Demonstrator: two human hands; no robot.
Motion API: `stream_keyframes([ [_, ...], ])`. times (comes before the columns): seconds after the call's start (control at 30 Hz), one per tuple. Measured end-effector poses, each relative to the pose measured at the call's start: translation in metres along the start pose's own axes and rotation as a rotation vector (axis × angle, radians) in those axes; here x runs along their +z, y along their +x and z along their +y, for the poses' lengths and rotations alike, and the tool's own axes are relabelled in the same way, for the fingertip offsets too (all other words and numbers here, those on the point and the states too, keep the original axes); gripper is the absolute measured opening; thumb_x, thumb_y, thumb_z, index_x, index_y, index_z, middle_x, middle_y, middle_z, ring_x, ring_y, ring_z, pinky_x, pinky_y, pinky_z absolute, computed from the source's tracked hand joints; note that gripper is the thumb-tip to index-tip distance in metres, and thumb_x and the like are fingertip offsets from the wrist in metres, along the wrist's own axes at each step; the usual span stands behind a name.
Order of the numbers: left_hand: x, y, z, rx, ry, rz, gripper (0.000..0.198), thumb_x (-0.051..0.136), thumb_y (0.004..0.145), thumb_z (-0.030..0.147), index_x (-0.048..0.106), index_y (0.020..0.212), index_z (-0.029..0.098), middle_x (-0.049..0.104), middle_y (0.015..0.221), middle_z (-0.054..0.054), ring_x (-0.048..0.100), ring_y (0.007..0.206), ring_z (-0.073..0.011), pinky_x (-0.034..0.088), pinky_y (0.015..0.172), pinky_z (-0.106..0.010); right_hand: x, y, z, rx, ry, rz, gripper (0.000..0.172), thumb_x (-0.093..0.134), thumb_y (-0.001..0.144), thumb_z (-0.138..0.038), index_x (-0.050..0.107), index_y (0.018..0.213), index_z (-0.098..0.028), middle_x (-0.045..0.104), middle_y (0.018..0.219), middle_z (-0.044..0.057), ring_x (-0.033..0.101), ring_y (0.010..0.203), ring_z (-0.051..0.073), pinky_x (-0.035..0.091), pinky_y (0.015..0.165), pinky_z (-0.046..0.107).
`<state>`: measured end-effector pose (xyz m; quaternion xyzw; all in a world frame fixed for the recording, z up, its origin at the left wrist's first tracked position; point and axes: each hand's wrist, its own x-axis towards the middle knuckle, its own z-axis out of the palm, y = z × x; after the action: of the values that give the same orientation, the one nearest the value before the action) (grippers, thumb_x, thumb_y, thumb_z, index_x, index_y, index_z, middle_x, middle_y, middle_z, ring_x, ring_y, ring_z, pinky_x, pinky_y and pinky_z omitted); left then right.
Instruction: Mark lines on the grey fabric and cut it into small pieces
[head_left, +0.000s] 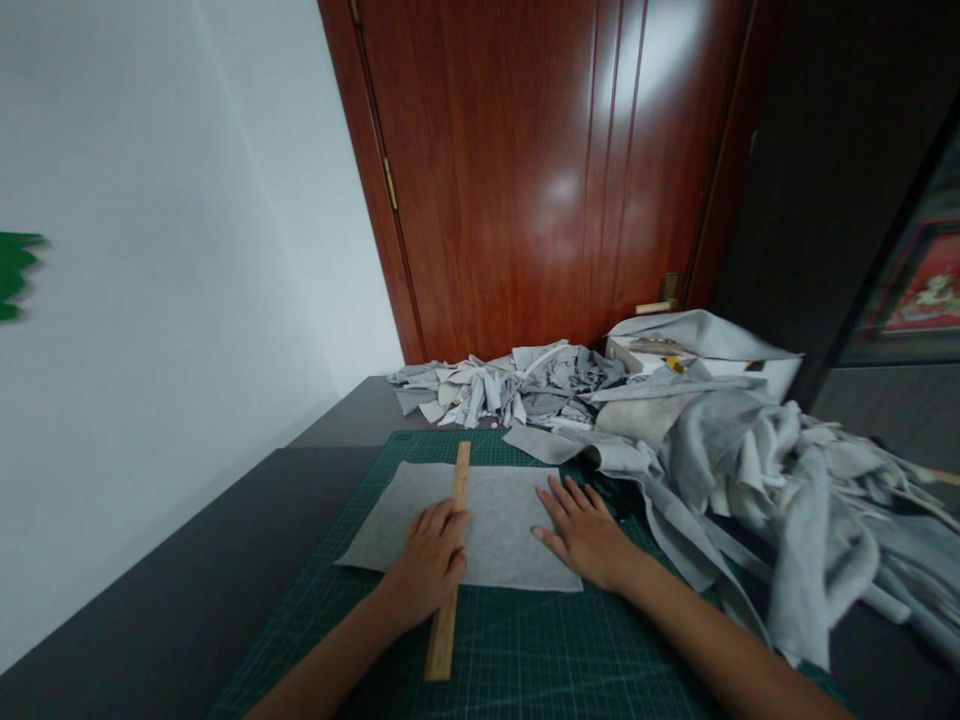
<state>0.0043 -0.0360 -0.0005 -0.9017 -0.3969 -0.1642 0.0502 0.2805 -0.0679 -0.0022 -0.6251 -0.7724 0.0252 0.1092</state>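
Observation:
A rectangular piece of grey felt-like fabric (502, 535) lies flat on a green cutting mat (547, 650) with grid lines. Across it, from front to back, runs a wooden ruler (444, 635) that sticks out past both fabric edges. My left hand (429, 562) is closed over the ruler's middle, its fingers together and its thumb on the near side. Spread on the fabric's right part is my right hand (589, 535), palm down, fingers apart, holding nothing. Dark objects, too unclear to name, lie just beyond the right fingers.
Heaped grey fabric scraps (510, 385) cover the far table edge. A larger tangle of grey cloth (750, 460) crowds the right side, overlapping the mat. Behind it stands a white box (776, 375) with cloth on top. A white wall (187, 350) borders the dark table (217, 580) on the left.

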Motion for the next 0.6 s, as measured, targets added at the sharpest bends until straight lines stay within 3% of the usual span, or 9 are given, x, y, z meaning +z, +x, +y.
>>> stream_keyframes([
  [0.3, 0.006, -0.004, -0.005, -0.015, -0.063, -0.004, 0.057, 0.048, 0.081, 0.014, 0.039, 0.137, 0.015, 0.045, 0.14, -0.015, 0.039, 0.132, -0.028, 0.034, 0.11, -0.05, -0.001, 0.002, 0.009, -0.012, -0.01, 0.008, 0.071, 0.025, 0.093, -0.063, 0.035, 0.146, -0.018, 0.025, 0.154, 0.015, 0.02, 0.142, 0.036, 0.013, 0.113, 0.056],
  [0.43, 0.009, -0.007, 0.001, 0.017, -0.103, -0.001, 0.061, 0.044, 0.085, 0.014, 0.029, 0.144, 0.017, 0.04, 0.145, -0.015, 0.036, 0.135, -0.027, 0.035, 0.11, -0.049, 0.001, 0.002, 0.008, -0.013, -0.019, 0.013, 0.07, 0.025, 0.093, -0.063, 0.035, 0.146, -0.019, 0.025, 0.154, 0.014, 0.021, 0.142, 0.035, 0.013, 0.114, 0.055],
  [0.6, 0.007, -0.005, 0.007, 0.031, -0.12, -0.016, 0.059, 0.043, 0.086, 0.015, 0.031, 0.144, 0.014, 0.04, 0.146, -0.017, 0.035, 0.135, -0.0278, 0.034, 0.111, -0.05, 0.004, 0.002, 0.01, -0.012, -0.017, 0.041, 0.07, 0.024, 0.092, -0.064, 0.035, 0.146, -0.02, 0.026, 0.154, 0.014, 0.021, 0.142, 0.034, 0.013, 0.114, 0.055],
])
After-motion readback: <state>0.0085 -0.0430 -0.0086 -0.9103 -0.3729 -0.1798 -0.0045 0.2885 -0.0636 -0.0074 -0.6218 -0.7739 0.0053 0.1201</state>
